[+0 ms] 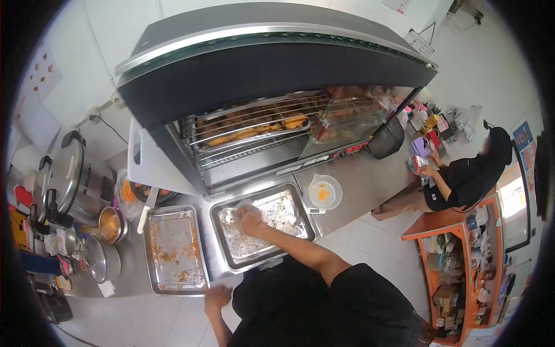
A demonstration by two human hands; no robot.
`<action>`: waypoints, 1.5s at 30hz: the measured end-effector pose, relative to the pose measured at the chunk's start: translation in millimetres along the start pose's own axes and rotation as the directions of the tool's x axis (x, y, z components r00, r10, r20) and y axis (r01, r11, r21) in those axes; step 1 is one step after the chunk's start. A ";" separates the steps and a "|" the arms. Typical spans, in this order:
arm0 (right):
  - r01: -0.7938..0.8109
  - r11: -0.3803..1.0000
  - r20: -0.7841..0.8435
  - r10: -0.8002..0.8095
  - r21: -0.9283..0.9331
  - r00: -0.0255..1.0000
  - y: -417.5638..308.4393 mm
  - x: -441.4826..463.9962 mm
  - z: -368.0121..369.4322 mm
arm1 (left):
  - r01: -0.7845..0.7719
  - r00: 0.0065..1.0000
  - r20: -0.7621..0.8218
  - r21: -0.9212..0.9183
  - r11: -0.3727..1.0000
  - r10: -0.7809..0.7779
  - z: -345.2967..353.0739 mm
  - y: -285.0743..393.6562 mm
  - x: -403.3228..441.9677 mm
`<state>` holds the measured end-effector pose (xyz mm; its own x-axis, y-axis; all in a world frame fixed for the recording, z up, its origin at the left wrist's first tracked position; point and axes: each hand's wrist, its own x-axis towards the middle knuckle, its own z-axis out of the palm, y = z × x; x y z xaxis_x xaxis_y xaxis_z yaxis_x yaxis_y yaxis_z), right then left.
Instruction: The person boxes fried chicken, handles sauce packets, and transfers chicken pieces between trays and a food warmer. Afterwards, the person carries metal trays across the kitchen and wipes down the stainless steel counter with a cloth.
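My right hand [250, 222] reached into the left part of a metal tray [304, 211] strewn with pale crumbs, fingers bent downward; I cannot tell how far they were closed or whether they gripped anything. The tray lay on the counter between a second tray [167, 231], smeared orange-brown, to the left and a white bowl [332, 199] of yellow-orange pieces to the right. My left hand [218, 296] hung just beside the second tray's near right corner, fingers curled, its hold unclear. On the far side, browned food [263, 128] lay inside a display cabinet [277, 63].
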<state>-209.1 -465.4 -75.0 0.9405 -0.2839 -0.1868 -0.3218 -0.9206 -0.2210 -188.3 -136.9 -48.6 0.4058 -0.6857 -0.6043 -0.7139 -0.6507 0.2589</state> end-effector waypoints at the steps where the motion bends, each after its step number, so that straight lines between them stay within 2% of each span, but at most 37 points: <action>1: -0.007 0.992 -0.032 0.003 -0.124 0.999 4.7 12.3 38.2 | 0.091 0.993 -0.062 -0.125 0.988 -0.099 -71.1 54.9 -7.5; 2: -0.018 0.969 -0.068 0.001 -0.245 0.998 8.4 19.8 58.8 | 0.036 0.989 -0.137 -0.173 0.984 -0.061 -147.2 115.2 -17.7; 3: -0.097 0.960 0.011 0.104 -0.263 0.995 -2.2 11.1 43.2 | -0.156 0.921 -0.377 -0.134 0.979 0.095 -170.3 142.7 -1.4; 4: -0.096 0.964 0.002 0.099 -0.249 0.995 -6.4 3.8 24.9 | -0.318 0.811 -0.557 -0.161 0.934 0.181 -197.6 176.4 15.2; 5: -0.012 0.984 -0.147 0.038 0.177 0.988 -7.2 -0.8 15.3 | -0.507 0.614 -0.727 -0.063 0.860 0.309 -225.2 211.5 33.6; 6: 0.137 0.823 -0.304 0.046 0.551 0.952 -5.7 -5.3 10.5 | -0.608 0.541 -0.776 -0.094 0.788 0.324 -242.1 242.2 58.4; 7: 0.321 0.518 -0.438 0.119 0.793 0.891 0.0 -10.3 4.2 | -0.643 0.496 -0.803 -0.084 0.761 0.330 -258.7 275.2 77.3; 8: 0.342 0.337 -0.407 0.144 0.877 0.902 5.5 -15.5 7.0 | -0.678 0.451 -0.827 -0.073 0.731 0.335 -274.8 310.5 93.2; 10: 0.306 0.046 -0.310 0.157 0.951 0.938 8.4 -24.6 15.7 | -0.591 0.387 -0.879 -0.004 0.807 0.279 -290.8 368.6 127.8; 11: 0.290 -0.059 -0.277 0.160 0.955 0.947 11.5 -31.6 21.8 | -0.587 0.391 -0.872 0.009 0.809 0.294 -294.6 388.1 143.9; 13: 0.271 -0.214 -0.242 0.153 0.938 0.958 14.5 -42.4 31.7 | -0.574 0.212 -0.943 0.093 0.814 0.257 -296.3 416.5 171.5; 16: 0.273 -0.330 -0.236 0.149 0.904 0.960 23.4 -47.5 40.8 | -0.477 0.246 -0.953 0.038 0.878 0.175 -289.4 431.9 190.1; 18: 0.277 -0.340 -0.238 0.151 0.899 0.959 31.5 -47.1 44.1 | -0.445 0.257 -0.951 0.038 0.895 0.169 -285.7 436.7 193.8; 19: 0.270 0.099 -0.278 0.084 0.958 0.957 33.8 -44.8 44.1 | -0.449 0.127 -0.978 0.092 0.889 0.166 -284.5 438.7 192.8; 20: 0.240 0.515 -0.284 0.006 0.823 0.959 31.3 -43.3 45.1 | -0.442 0.000 -0.987 0.146 0.885 0.163 -282.2 438.4 190.9; 21: 0.195 0.829 -0.255 -0.067 0.524 0.965 26.7 -42.1 47.7 | -0.419 0.015 -0.988 0.131 0.898 0.151 -279.2 436.2 190.9; 22: 0.146 0.983 -0.199 -0.121 0.116 0.973 23.4 -40.3 49.8 | -0.411 0.021 -0.987 0.137 0.901 0.159 -277.1 433.3 190.2; 23: 0.096 0.941 -0.127 -0.144 -0.324 0.981 24.7 -38.6 51.6 | -0.391 -0.011 -0.990 0.134 0.911 0.141 -276.2 431.6 189.7; 24: 0.096 0.943 -0.130 -0.144 -0.320 0.981 29.0 -37.2 55.7 | -0.374 -0.046 -0.992 0.130 0.918 0.121 -275.3 429.3 189.9; 26: 0.161 0.981 -0.187 -0.180 -0.109 0.966 38.0 -32.4 74.0 | -0.352 -0.073 -0.989 0.147 0.924 0.130 -273.5 416.8 191.5; 28: 0.228 0.967 -0.258 -0.193 0.113 0.947 39.0 -26.4 87.3 | -0.279 -0.194 -0.974 0.172 0.945 0.120 -272.5 399.8 189.0; 29: 0.265 0.938 -0.294 -0.195 0.221 0.936 36.3 -24.4 92.2 | -0.275 -0.186 -0.974 0.179 0.945 0.131 -271.5 391.0 187.9; 30: 0.266 0.935 -0.295 -0.193 0.233 0.936 40.0 -27.9 75.4 | -0.277 -0.194 -0.980 0.091 0.957 0.037 -269.4 381.4 186.2; 31: 0.201 0.923 0.007 -0.215 0.327 0.977 55.3 -35.8 34.3 | -0.280 -0.204 -0.977 -0.001 0.960 -0.060 -267.9 372.3 183.5; 32: 0.114 0.914 0.306 -0.245 0.389 0.920 77.7 -49.2 -20.7 | -0.275 -0.203 -0.977 -0.001 0.961 -0.060 -267.5 364.4 178.7; 33: 0.154 0.869 0.373 -0.354 0.470 0.857 104.5 -75.3 -85.1 | -0.173 -0.223 -0.970 -0.054 0.983 -0.092 -267.6 356.9 171.4; 34: 0.159 0.869 0.374 -0.358 0.468 0.856 106.7 -69.7 -72.4 | -0.072 -0.249 -0.960 -0.109 0.991 -0.124 -268.5 349.1 167.0; 35: 0.066 0.778 0.194 -0.237 0.625 0.952 106.6 -62.9 -54.3 | -0.065 -0.251 -0.960 -0.113 0.991 -0.126 -268.3 338.1 164.3; 36: 0.015 0.639 0.038 -0.068 0.769 0.997 104.2 -52.7 -30.0 | 0.031 -0.263 -0.959 -0.118 0.993 -0.106 -267.8 324.7 162.0; 37: -0.049 0.725 0.133 -0.059 0.687 0.989 98.0 -38.5 -8.5 | 0.129 -0.271 -0.959 -0.122 0.984 -0.083 -268.7 309.5 160.5; 38: -0.045 0.723 0.141 -0.073 0.690 0.987 93.2 -27.8 4.2 | 0.165 -0.261 -0.956 -0.177 0.970 -0.130 -268.6 291.5 160.8; 40: 0.166 0.897 -0.028 -0.169 0.409 0.985 73.6 -23.0 40.5 | 0.040 -0.242 -0.951 -0.207 0.977 -0.192 -272.5 283.1 148.9; 41: 0.186 0.891 0.023 -0.215 0.414 0.976 70.3 -5.5 80.3 | 0.119 -0.272 -0.953 -0.172 0.978 -0.134 -274.3 277.3 143.5; 42: 0.077 0.881 0.145 -0.162 0.466 0.976 95.6 -58.3 -48.7 | 0.213 -0.287 -0.956 -0.133 0.968 -0.069 -277.0 264.1 139.8; 43: 0.058 0.853 0.204 -0.189 0.518 0.961 92.1 -43.3 -32.4 | 0.253 -0.297 -0.955 -0.097 0.963 -0.018 -279.9 246.6 140.7; 44: -0.073 0.780 0.344 -0.187 0.621 0.920 99.5 -41.5 -37.4 | 0.288 -0.298 -0.954 -0.055 0.956 0.035 -279.7 227.5 140.1; 45: 0.001 0.766 0.203 -0.171 0.642 0.964 110.0 -41.7 -27.0 | 0.310 -0.267 -0.963 -0.116 0.944 -0.031 -279.5 220.1 136.4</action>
<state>-280.8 -562.0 -65.6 0.9396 -0.0621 -0.3365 -0.3162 -0.5335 -0.7845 -130.6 -464.9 136.6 0.4631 -0.1109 0.8794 -0.4816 -0.8644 0.1445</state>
